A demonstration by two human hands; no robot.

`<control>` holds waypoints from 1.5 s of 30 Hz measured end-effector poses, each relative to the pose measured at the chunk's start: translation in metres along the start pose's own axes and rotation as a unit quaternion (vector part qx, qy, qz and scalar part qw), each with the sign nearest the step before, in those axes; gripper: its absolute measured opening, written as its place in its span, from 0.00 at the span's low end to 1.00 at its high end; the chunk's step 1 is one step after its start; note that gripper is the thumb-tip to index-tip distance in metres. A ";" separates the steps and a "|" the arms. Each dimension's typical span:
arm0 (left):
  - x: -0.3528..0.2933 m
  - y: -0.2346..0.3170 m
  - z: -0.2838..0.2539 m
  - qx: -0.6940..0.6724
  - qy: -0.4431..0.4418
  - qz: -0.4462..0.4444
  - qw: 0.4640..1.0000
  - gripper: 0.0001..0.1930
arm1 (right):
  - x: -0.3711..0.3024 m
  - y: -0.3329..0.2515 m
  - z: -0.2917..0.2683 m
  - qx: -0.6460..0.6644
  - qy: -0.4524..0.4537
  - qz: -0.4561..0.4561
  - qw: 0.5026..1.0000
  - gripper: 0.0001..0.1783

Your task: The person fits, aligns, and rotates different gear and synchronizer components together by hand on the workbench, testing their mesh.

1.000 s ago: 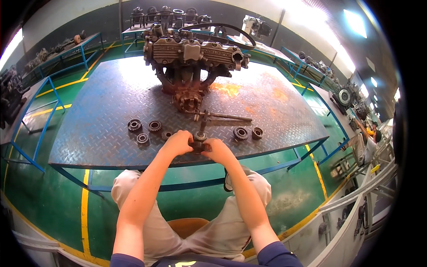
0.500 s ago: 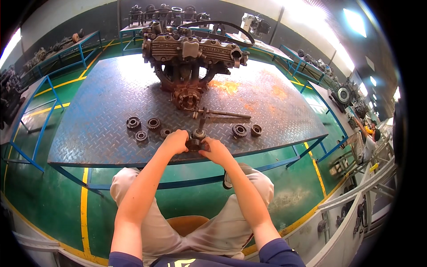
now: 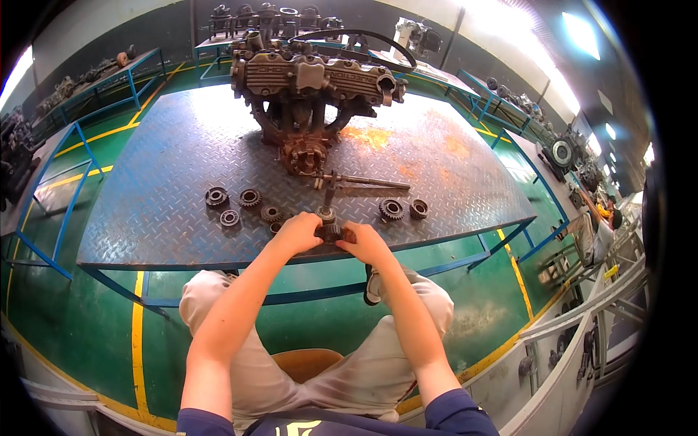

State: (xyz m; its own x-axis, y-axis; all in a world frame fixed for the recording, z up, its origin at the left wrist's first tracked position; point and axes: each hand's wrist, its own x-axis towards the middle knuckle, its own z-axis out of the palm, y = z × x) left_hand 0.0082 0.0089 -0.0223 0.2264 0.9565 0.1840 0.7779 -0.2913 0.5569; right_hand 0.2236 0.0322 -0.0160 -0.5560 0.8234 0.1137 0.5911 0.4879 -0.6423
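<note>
Near the front edge of the metal table, my left hand (image 3: pixel 299 233) and my right hand (image 3: pixel 367 244) pinch a dark gear (image 3: pixel 331 232) from opposite sides. Fingers partly cover it. Directly behind the gear stands an upright shaft (image 3: pixel 329 198) with another toothed gear (image 3: pixel 326 214) at its lower part; whether the held gear touches it I cannot tell. Left of my left hand lie a gear (image 3: pixel 272 214) and a small ring (image 3: pixel 275 227), partly hidden by the hand. Beyond the upright shaft, a long thin shaft (image 3: pixel 374 183) lies pointing right.
A large rusty engine (image 3: pixel 313 87) stands on the far part of the tread-plate table (image 3: pixel 167 182). Several loose gears (image 3: pixel 250 198) lie at left; a wide gear (image 3: pixel 391 210) and a narrower one (image 3: pixel 419 209) at right. Blue-framed benches (image 3: pixel 131 76) with parts surround it.
Both hands have shifted slightly right with the gear between them. The gear and small ring beside my left hand show more now.
</note>
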 end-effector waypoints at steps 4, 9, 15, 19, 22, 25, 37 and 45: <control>0.001 0.005 -0.005 -0.029 -0.001 0.022 0.999 0.15 | 0.000 -0.006 -0.008 0.004 0.013 -0.003 1.000 0.16; 0.007 0.010 -0.001 -0.093 0.045 0.071 0.992 0.13 | 0.005 -0.016 -0.005 -0.005 0.053 -0.040 0.998 0.17; 0.005 0.006 -0.011 -0.084 0.018 0.032 0.996 0.11 | 0.012 -0.024 0.002 0.045 0.068 -0.063 0.995 0.18; -0.004 -0.002 -0.021 -0.028 0.021 -0.003 0.999 0.12 | 0.014 -0.022 0.009 0.053 0.051 -0.065 0.995 0.19; -0.008 -0.015 -0.023 -0.014 0.008 -0.020 1.000 0.12 | 0.011 -0.023 0.019 0.047 0.047 -0.073 0.995 0.19; -0.008 -0.010 -0.021 -0.026 0.000 -0.012 1.000 0.12 | 0.006 -0.005 0.024 0.057 0.032 -0.024 0.998 0.18; -0.004 -0.002 -0.001 0.040 -0.029 -0.017 0.999 0.17 | 0.010 -0.022 0.006 0.029 0.056 -0.042 0.997 0.18; -0.004 0.003 -0.018 -0.010 -0.027 -0.028 0.999 0.17 | 0.019 -0.039 0.014 0.035 0.051 -0.041 0.997 0.18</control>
State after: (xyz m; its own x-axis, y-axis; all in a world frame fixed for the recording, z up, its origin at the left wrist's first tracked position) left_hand -0.0010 0.0037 -0.0062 0.2142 0.9708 0.1080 0.7786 -0.2365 0.5812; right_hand 0.1811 0.0248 0.0005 -0.5358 0.8087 0.2427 0.5014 0.5360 -0.6792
